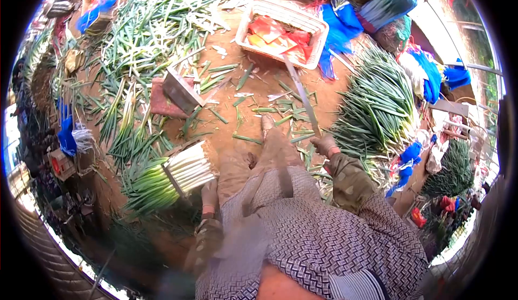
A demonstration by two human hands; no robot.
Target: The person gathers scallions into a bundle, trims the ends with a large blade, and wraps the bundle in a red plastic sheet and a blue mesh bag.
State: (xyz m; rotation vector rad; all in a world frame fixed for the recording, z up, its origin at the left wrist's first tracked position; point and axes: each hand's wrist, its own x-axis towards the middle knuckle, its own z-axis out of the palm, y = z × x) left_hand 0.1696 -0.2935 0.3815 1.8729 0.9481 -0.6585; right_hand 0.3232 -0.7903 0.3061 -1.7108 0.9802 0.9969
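My right hand (325, 144), gloved, is closed around the near end of a long narrow knife (304, 97). Its blade points away from me, up to the rim of a plastic crate. My left hand (209, 193), also gloved, rests against the white ends of a bundle of green onions (172, 177), fingers appearing stretched out; their tips are hard to make out. The bundle lies on its side in a holder with a metal strip (175, 181) across it, its green leaves to the left.
A cream crate (245, 27) holds red and yellow packets. Loose green onions (145, 24) cover the ground at upper left. A large pile (375, 103) lies on the right, near blue bags (340, 30). A metal plate (183, 91) stands on a reddish block ahead.
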